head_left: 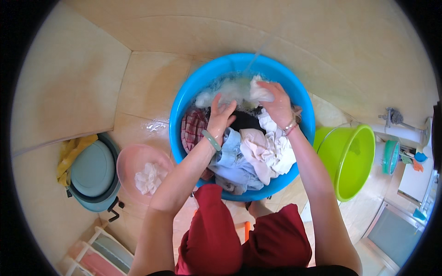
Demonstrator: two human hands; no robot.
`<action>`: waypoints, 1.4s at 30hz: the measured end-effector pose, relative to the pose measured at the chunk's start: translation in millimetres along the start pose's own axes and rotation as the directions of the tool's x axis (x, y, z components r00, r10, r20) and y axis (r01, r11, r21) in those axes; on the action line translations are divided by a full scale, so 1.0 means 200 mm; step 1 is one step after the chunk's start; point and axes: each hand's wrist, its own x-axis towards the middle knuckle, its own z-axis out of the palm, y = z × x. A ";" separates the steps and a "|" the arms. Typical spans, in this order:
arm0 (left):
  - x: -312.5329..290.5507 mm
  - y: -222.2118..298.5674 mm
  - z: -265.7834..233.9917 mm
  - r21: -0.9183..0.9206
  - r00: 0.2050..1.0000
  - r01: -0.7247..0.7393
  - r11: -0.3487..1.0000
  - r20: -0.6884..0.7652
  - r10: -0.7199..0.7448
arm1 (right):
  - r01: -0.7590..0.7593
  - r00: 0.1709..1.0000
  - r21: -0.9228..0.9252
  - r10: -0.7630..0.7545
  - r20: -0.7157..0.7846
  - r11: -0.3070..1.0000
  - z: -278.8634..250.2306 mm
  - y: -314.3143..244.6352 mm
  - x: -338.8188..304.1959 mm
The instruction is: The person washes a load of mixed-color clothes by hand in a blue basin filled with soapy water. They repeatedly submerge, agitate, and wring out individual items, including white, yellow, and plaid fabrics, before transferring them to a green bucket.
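A large blue basin (186,94) stands in front of me, with water and a heap of wet clothes in it. My left hand (221,115) is over its middle with fingers spread, holding nothing, near the foamy water and a black cloth (245,121). At the far right of the basin my right hand (277,103) grips a bunched white cloth (260,90). Closer to me lie a light blue garment (235,158), a pale pink garment (254,149) and a white garment (282,158). A red checked cloth (193,129) rests against the left wall.
A thin water stream (261,49) falls into the basin from behind. To the left are a pink basin (131,161) holding a crumpled white cloth (149,178), and a grey-blue lidded bucket (94,168) with a yellow cloth (73,156). A lime-green bucket (354,161) stands right.
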 end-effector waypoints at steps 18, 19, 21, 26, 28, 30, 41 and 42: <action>0.01 0.06 0.11 -0.518 0.861 0.495 0.698 0.402 -0.313 | -0.118 0.993 0.615 0.113 0.047 0.779 -0.51 -0.75 -0.27; -0.01 0.05 0.08 -0.512 0.887 0.452 0.730 0.347 -0.306 | -0.205 0.962 0.719 0.271 0.024 0.664 -0.49 -0.70 -0.25; -0.09 0.11 0.07 -0.527 0.892 0.434 0.731 0.366 -0.265 | -0.216 0.924 0.861 0.380 0.029 0.460 -0.47 -0.57 -0.10; -0.31 0.39 0.24 -0.622 0.897 0.430 0.654 0.375 -0.233 | -0.278 0.889 0.957 0.400 0.221 0.088 -0.24 -0.05 -0.02; -0.35 0.43 0.27 -0.667 0.901 0.427 0.610 0.371 -0.225 | -0.316 0.872 0.944 0.420 0.251 0.094 -0.03 0.02 -0.09; -0.38 0.42 0.27 -0.702 0.899 0.427 0.571 0.398 -0.182 | -0.332 0.850 0.943 0.435 0.295 0.009 0.07 -0.04 -0.18; -0.60 0.34 0.31 -0.650 0.891 0.453 0.611 0.356 -0.282 | -0.459 0.882 0.888 0.113 0.458 -0.021 0.04 -0.29 -0.21; -0.60 0.35 0.29 -0.698 0.828 0.561 0.445 0.485 -0.281 | -0.406 0.912 0.855 0.196 0.360 0.322 0.00 -0.41 -0.18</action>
